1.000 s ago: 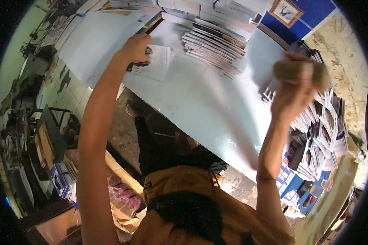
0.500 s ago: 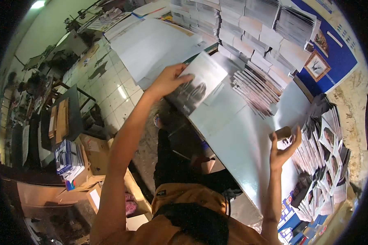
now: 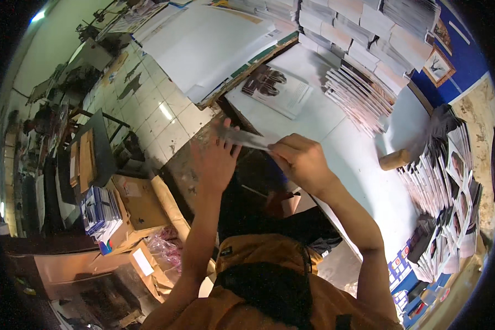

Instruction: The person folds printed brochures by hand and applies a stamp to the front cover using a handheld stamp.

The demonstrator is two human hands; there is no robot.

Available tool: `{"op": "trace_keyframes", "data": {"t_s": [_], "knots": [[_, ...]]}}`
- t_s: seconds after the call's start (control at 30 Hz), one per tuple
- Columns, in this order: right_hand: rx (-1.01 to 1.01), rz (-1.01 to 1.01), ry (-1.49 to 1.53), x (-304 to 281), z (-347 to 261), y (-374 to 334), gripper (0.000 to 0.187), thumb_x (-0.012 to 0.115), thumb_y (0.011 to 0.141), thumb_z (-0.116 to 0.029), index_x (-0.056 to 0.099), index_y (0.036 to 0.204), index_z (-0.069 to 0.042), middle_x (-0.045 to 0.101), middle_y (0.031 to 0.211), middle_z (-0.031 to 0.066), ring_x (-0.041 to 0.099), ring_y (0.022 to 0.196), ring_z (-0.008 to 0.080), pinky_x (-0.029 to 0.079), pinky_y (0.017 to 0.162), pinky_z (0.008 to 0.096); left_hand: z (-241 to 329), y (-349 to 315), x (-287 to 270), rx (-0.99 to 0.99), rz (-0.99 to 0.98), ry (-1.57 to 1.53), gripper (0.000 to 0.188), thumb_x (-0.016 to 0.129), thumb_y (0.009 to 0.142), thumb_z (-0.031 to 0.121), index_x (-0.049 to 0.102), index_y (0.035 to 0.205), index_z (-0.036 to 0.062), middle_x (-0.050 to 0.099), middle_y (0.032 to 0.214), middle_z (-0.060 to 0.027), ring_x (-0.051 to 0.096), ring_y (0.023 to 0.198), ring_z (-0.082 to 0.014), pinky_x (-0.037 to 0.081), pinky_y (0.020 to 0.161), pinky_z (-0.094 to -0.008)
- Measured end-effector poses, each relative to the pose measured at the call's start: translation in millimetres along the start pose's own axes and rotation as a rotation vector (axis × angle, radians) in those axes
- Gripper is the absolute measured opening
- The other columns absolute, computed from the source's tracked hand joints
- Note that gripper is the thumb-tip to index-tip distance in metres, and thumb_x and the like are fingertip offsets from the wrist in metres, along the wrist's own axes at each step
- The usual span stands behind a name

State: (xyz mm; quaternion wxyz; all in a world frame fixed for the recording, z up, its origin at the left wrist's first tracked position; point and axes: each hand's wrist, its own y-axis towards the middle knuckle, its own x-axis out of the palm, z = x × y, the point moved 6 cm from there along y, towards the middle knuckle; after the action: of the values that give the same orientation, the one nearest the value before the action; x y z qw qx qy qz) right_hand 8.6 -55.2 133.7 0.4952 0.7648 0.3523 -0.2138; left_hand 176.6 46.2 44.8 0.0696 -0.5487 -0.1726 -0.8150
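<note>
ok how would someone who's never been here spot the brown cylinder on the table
Find the pale table beyond the person's right hand, then follow its surface right to the big pile of booklets. Just left of that pile lies a short brown cylinder on its side. Its rounded form sets it apart from the flat, pale-edged booklets around it.
</note>
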Motion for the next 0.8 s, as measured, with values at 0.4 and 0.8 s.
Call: {"op": "trace_keyframes", "data": {"t_s": [0.4, 0.8], "knots": [[0.574, -0.343, 0.763, 15, 11, -15, 0.024, 0.085, 0.080, -0.013, 0.065, 0.074, -0.002, 0.063, 0.069, 0.0031, 0.054, 0.061, 0.0072, 0.044, 0.058, 0.0270, -58, 3, 25, 0.034, 0.123, 0.424, 0.077, 0.058, 0.095, 0.042, 0.025, 0.154, 0.0039, 0.036, 0.153, -0.0166, 0.041, 0.138, -0.0326, 0.036, 0.116, -0.0501], [0.658, 0.056, 0.726, -98, 74, -47, 0.019, 0.069, 0.095, -0.017, 0.076, 0.097, 0.000, 0.075, 0.083, 0.0073, 0.065, 0.068, 0.0137, 0.053, 0.065, 0.0316, -26, 47, 42, -0.300, -0.063, 1.204, 0.053, 0.051, 0.087, 0.003, 0.047, 0.139, -0.0015, 0.061, 0.130, -0.0164, 0.058, 0.123, -0.0349, 0.044, 0.108, -0.0484]]}}
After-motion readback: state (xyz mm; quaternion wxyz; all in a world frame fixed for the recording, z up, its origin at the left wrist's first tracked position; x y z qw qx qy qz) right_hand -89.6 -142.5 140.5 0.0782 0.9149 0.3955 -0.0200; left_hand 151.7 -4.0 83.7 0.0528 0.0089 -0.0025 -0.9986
